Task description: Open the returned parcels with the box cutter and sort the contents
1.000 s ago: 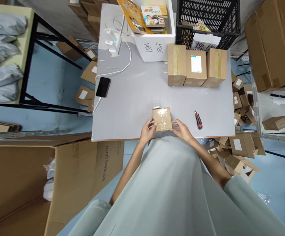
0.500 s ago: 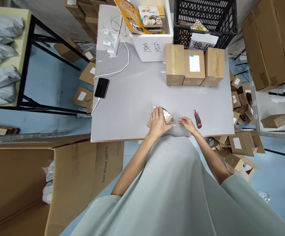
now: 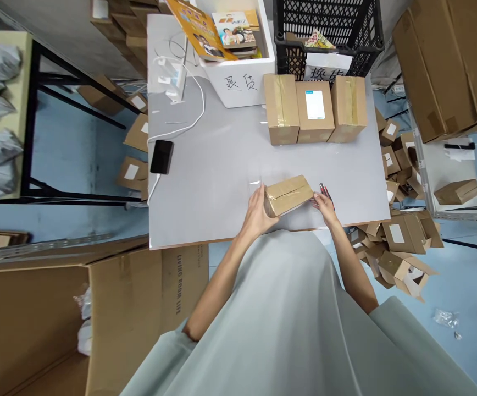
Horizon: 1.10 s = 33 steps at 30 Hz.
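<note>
A small taped cardboard box (image 3: 288,193) lies near the front edge of the grey table (image 3: 222,165), turned on its long side. My left hand (image 3: 257,211) grips its left end, fingers curled round it. My right hand (image 3: 325,204) holds the right end with closed fingers. A red and black utility knife (image 3: 325,191) lies just behind my right hand, mostly hidden by it.
Three taped boxes (image 3: 315,108) stand in a row at the back, before a white bin (image 3: 238,77) of books and a black crate (image 3: 329,33). A phone (image 3: 161,156) on a white cable lies at the left. Small boxes (image 3: 395,242) litter the floor at the right; large cartons (image 3: 77,313) stand at the left.
The box has been turned over from lying flat to its long side showing the taped seam. My right hand let go, then came back to its right end.
</note>
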{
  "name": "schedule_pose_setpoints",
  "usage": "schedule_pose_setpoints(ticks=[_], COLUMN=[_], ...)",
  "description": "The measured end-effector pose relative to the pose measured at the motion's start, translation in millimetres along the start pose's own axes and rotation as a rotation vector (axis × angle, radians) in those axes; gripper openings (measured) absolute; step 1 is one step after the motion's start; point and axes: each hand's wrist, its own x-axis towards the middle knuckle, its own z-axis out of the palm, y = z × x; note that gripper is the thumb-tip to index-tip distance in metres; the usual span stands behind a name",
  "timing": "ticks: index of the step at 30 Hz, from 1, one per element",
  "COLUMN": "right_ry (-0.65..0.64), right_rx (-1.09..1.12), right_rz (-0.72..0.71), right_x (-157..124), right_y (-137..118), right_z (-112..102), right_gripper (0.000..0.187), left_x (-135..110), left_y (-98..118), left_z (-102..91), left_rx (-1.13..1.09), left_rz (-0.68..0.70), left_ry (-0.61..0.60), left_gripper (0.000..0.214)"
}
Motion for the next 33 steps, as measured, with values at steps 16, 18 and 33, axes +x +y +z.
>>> schedule_pose_setpoints(ticks=[16,18,33], right_ry=[-0.037,0.162,0.226], right_rx=[-0.408,-0.567,-0.625], right_rz=[-0.216,-0.190,-0.022], right_x=[-6,8,37], right_y=[3,-1,12], right_z=[8,-12,-26], right_gripper=[0.041,0.040,0.044], left_x=[-36,-35,-36], left_y=[-86,-82,-70], left_z=[-10.2,-11.0,-32.5], left_rx=[-0.022,-0.028,-0.107], left_rz=[-0.222,-0.259,-0.390], left_ry=[-0.119,-0.123,-0.141], left_gripper=[0.117,0.118,0.115])
